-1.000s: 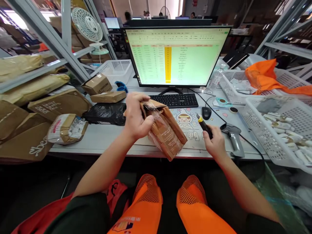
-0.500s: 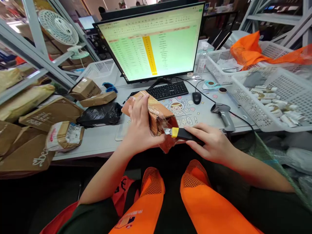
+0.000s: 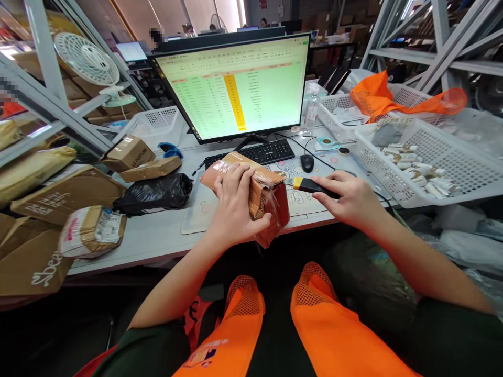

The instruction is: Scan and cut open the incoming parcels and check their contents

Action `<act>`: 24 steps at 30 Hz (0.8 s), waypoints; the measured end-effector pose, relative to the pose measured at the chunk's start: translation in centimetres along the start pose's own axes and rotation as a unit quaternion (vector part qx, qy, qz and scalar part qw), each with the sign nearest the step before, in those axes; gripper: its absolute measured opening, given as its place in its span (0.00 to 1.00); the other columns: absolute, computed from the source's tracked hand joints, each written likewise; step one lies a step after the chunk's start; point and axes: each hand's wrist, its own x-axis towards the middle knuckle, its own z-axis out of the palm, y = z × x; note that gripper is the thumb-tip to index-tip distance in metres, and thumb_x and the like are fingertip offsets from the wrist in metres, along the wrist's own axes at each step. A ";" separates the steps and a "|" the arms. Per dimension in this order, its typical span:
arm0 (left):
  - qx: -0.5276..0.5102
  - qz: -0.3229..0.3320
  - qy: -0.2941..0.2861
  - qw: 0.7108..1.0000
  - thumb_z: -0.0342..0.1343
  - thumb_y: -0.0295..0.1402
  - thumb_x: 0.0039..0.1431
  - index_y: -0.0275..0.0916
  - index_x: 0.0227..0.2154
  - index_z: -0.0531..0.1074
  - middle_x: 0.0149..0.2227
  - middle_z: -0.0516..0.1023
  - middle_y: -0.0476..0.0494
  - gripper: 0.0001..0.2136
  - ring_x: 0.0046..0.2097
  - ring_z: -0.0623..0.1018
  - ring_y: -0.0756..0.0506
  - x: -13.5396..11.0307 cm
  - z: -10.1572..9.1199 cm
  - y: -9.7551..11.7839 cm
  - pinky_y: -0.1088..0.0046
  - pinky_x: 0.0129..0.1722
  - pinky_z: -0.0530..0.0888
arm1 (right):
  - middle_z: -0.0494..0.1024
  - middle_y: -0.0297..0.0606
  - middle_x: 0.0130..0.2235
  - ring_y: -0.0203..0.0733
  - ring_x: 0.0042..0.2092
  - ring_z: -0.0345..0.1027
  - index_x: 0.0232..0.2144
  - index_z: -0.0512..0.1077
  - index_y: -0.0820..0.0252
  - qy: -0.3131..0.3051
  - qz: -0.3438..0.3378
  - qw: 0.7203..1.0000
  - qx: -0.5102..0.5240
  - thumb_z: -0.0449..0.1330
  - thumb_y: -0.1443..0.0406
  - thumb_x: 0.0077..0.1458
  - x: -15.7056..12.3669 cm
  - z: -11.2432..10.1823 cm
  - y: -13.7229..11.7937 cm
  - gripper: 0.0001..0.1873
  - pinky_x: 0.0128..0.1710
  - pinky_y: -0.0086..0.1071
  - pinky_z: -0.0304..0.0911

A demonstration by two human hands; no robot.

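Note:
My left hand (image 3: 236, 204) is wrapped over a brown cardboard box (image 3: 263, 173) at the desk's front edge. Clear tape and torn plastic hang from the box's end, where a flap droops below the desk top. In my right hand (image 3: 346, 196) is a utility knife (image 3: 318, 187) with a black handle and a yellow tip. Its blade points left toward the box, a short gap away from the flap. The inside of the box is hidden from me.
Behind the box stand a keyboard (image 3: 271, 152), a mouse (image 3: 307, 163) and a monitor (image 3: 236, 89). Several parcels, among them a black package (image 3: 157, 193), lie on the left. A white basket (image 3: 393, 173) of small tubes stands at the right. A grey metal frame (image 3: 47, 57) rises at the left.
The knife has moved right and up, away from the box's end. My left hand still holds the box, whose drooping flap shows more now. The view has tilted up slightly.

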 end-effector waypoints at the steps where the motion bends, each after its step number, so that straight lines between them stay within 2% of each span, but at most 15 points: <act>1: 0.002 0.000 0.002 1.000 0.65 0.42 0.52 0.43 0.73 0.45 0.72 0.57 0.26 0.50 0.75 0.56 0.23 0.0 0.1 0.1 0.35 0.72 0.50 | 0.82 0.44 0.41 0.45 0.39 0.76 0.57 0.80 0.59 0.007 0.002 1.000 0.003 0.59 0.54 0.71 -0.3 -0.1 0.1 0.22 0.36 0.35 0.68; 6: 0.011 -0.008 0.040 0.999 0.67 0.44 0.51 0.42 0.74 0.44 0.72 0.56 0.24 0.52 0.75 0.55 0.22 -0.2 0.5 0.0 0.36 0.73 0.50 | 0.82 0.47 0.43 0.45 0.42 0.77 0.58 0.79 0.65 0.028 -0.044 0.996 0.070 0.59 0.57 0.72 -1.2 -0.2 -2.8 0.22 0.41 0.36 0.72; 9: 0.009 -0.001 0.051 0.999 0.67 0.42 0.50 0.42 0.74 0.45 0.72 0.57 0.25 0.52 0.74 0.57 0.23 -0.6 0.3 -0.1 0.36 0.73 0.51 | 0.82 0.46 0.43 0.46 0.41 0.77 0.59 0.79 0.62 0.001 -0.051 0.996 0.068 0.58 0.55 0.72 -0.6 0.6 -3.8 0.23 0.40 0.36 0.72; 13: 0.004 0.007 0.043 0.999 0.65 0.41 0.52 0.42 0.72 0.50 0.69 0.61 0.26 0.47 0.73 0.60 0.24 -1.0 0.2 0.5 0.36 0.71 0.55 | 0.82 0.45 0.43 0.46 0.41 0.77 0.59 0.80 0.59 -0.008 0.013 0.999 0.046 0.58 0.54 0.71 0.0 1.4 -2.2 0.23 0.40 0.36 0.71; 16: -0.005 0.006 0.040 0.999 0.66 0.40 0.52 0.41 0.73 0.50 0.71 0.61 0.25 0.48 0.74 0.59 0.23 -0.9 0.1 0.3 0.34 0.72 0.54 | 0.82 0.45 0.42 0.47 0.41 0.78 0.59 0.80 0.58 -0.013 0.060 0.997 0.051 0.60 0.53 0.70 -0.9 0.6 -0.5 0.23 0.40 0.37 0.72; 18: -0.038 0.014 0.037 0.998 0.66 0.40 0.51 0.41 0.74 0.49 0.73 0.58 0.25 0.49 0.76 0.56 0.23 -0.9 -0.5 -1.1 0.33 0.73 0.51 | 0.83 0.44 0.45 0.48 0.43 0.79 0.59 0.80 0.57 -0.016 0.090 0.992 0.089 0.60 0.54 0.70 -2.3 0.0 0.4 0.22 0.45 0.39 0.73; 21: -0.157 -0.006 -0.001 0.988 0.67 0.43 0.51 0.44 0.73 0.56 0.74 0.60 0.30 0.46 0.76 0.57 0.25 -1.5 -2.8 -5.4 0.38 0.74 0.57 | 0.84 0.44 0.48 0.49 0.47 0.80 0.57 0.81 0.56 0.028 0.142 0.975 0.167 0.62 0.55 0.69 -4.7 -0.1 1.6 0.20 0.50 0.42 0.74; 22: -0.203 -0.046 -0.001 0.978 0.67 0.44 0.51 0.45 0.71 0.61 0.72 0.64 0.32 0.43 0.75 0.61 0.26 -1.9 -3.7 -7.0 0.40 0.73 0.62 | 0.85 0.44 0.48 0.50 0.48 0.80 0.56 0.82 0.56 0.043 0.160 0.968 0.188 0.62 0.55 0.68 -5.4 0.3 1.9 0.20 0.51 0.42 0.74; 24: -0.266 -0.166 0.083 0.946 0.66 0.46 0.54 0.46 0.64 0.70 0.66 0.74 0.36 0.34 0.68 0.72 0.27 -3.0 -5.1 -9.5 0.42 0.69 0.70 | 0.85 0.44 0.48 0.51 0.48 0.80 0.53 0.83 0.57 0.056 0.190 0.954 0.227 0.63 0.54 0.66 -6.1 1.9 2.1 0.20 0.51 0.44 0.74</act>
